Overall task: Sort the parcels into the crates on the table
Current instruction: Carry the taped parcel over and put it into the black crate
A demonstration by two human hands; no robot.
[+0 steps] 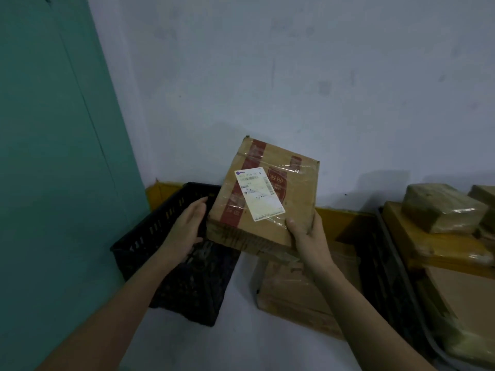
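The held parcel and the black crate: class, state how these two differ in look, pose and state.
The held parcel is a brown cardboard box with red tape and a white label; the black crate is dark slatted plastic. The parcel is lifted and tilted, gripped at its near corner by the right hand; the crate rests on the table. The parcel is sealed; the crate is open-topped. The left hand hovers open between them.

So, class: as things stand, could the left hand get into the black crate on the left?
Probably yes. The left hand is open and holds nothing, hovering just above the black crate, whose top is open. The taped parcel, gripped by the right hand, sits beside it, not across the way.
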